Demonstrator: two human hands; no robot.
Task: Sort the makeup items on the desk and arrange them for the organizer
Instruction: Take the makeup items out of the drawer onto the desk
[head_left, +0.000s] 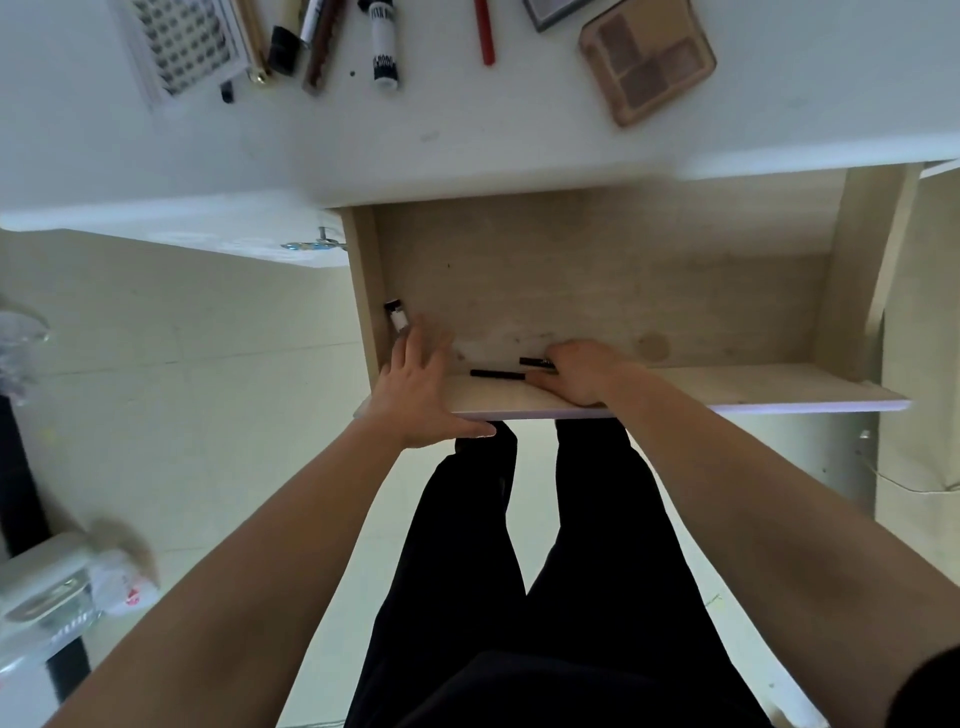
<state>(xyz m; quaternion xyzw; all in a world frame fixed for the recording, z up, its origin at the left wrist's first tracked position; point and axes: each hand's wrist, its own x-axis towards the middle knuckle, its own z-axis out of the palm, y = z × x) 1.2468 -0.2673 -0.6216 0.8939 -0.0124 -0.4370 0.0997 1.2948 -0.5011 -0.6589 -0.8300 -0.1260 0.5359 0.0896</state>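
While left hand (421, 384) lies flat in drawer (623, 291), right hand (576, 371) grasps black pencil (535, 361).

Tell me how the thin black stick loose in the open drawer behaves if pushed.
The thin black stick looks slim and round, so it would probably roll across the pale wooden drawer. Straight and small, it is likely stiff and light.

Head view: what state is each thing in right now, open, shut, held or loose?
Pale wooden drawer: pulled open.
Left hand: fingers straight, reaching into the drawer's left corner.
Small white black-capped bottle: lying loose by those fingertips.
Right hand: over one end of a slim black pencil; grip unclear.
Second black stick: lying loose in the drawer.
Tan square eyeshadow palette: on the white desk, pans showing.
Red pencil: loose on the desk.
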